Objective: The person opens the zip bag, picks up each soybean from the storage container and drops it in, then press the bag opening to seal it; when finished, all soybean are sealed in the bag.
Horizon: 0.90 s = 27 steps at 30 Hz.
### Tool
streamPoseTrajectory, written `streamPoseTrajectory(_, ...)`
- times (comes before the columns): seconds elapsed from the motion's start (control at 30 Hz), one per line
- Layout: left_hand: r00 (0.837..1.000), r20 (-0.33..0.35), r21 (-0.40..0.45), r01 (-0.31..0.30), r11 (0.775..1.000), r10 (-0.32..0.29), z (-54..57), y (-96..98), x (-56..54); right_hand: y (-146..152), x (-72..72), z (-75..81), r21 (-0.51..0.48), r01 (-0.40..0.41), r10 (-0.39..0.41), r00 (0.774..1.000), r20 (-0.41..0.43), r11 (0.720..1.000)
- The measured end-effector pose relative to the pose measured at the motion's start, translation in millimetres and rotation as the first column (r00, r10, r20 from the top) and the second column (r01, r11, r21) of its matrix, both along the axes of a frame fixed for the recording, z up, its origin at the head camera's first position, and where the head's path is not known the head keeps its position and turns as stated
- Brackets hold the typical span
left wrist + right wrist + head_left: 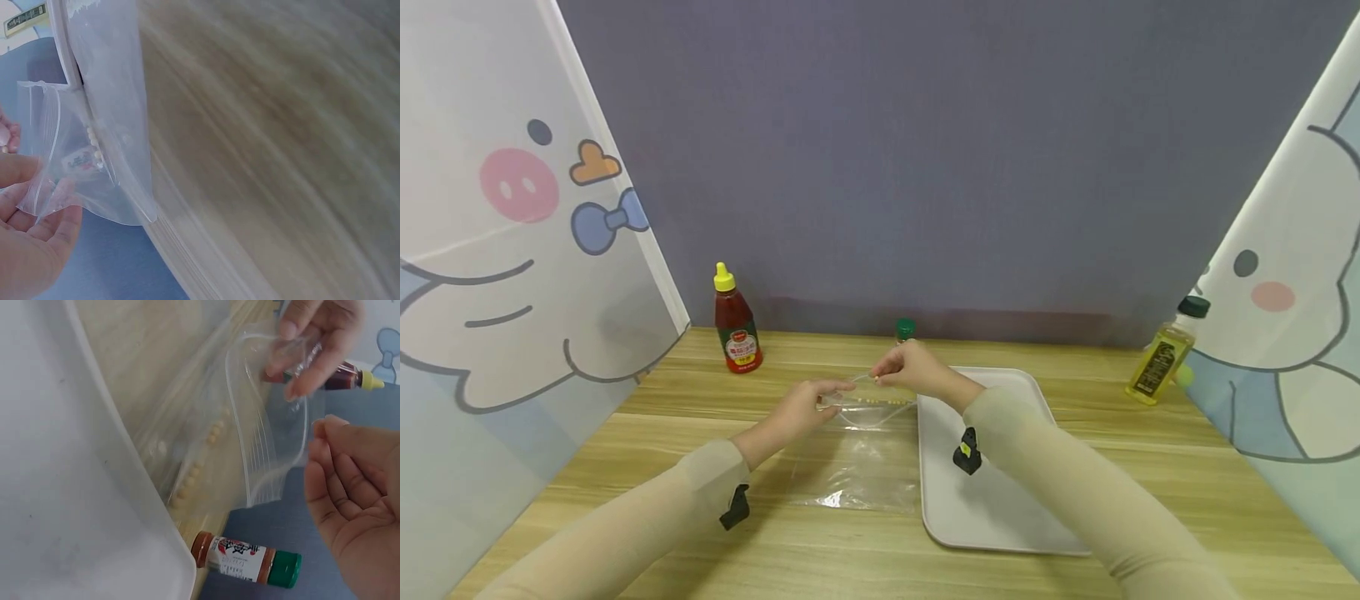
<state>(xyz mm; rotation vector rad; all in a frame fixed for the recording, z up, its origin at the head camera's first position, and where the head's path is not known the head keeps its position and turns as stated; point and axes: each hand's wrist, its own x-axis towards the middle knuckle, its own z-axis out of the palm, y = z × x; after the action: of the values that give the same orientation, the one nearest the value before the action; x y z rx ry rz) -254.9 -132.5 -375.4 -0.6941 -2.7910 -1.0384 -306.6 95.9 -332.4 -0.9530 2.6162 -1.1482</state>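
A clear zip-lock bag [857, 467] lies on the table with its mouth held apart. At one end of the mouth, my left hand [801, 410] grips the bag's edge between thumb and fingers. Inside the bag, several small pale-yellow beans [187, 484] lie in a row near the mouth. Just over the opening, my right hand [913, 371] pinches a small round bean [876, 379] between thumb and fingertip. In the right wrist view, the right hand's fingertips [320, 428] are beside the zip edge, and its other fingers are curled.
A white tray [936, 500] lies right against the bag, under my right forearm. Behind my right hand stands a green-capped spice jar [240, 559]. A ketchup bottle [739, 329] stands at the back left, and an oil bottle [1165, 358] at the right. Printed panels flank the table.
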Motion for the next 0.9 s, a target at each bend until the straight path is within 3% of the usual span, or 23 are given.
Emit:
streamPoseTrajectory(0.13,1.000,-0.007,-0.002,0.014,1.000,-0.014,-0.3,2.4,-0.8,-3,1.0,-1.2,0.041,-0.004,0.005,0.999,-0.040,0.999)
streamPoseTrajectory(0.33,1.000,0.003,0.030,0.019,0.999,-0.019,-2.1,0.6,-0.9,8,-0.4,-2.4,0.029,0.010,-0.009,1.000,-0.028,1.000)
streamPoseTrajectory(0.7,1.000,0.011,0.035,0.007,0.999,-0.007,-2.7,-2.3,0.9,60,-2.3,-5.2,-0.020,0.105,-0.104,0.994,0.045,0.994)
streamPoseTrajectory(0.9,1.000,0.001,0.023,0.003,1.000,-0.003,-3.2,-2.9,1.1,95,-1.5,-14.3,0.028,0.120,-0.122,0.989,0.078,0.992)
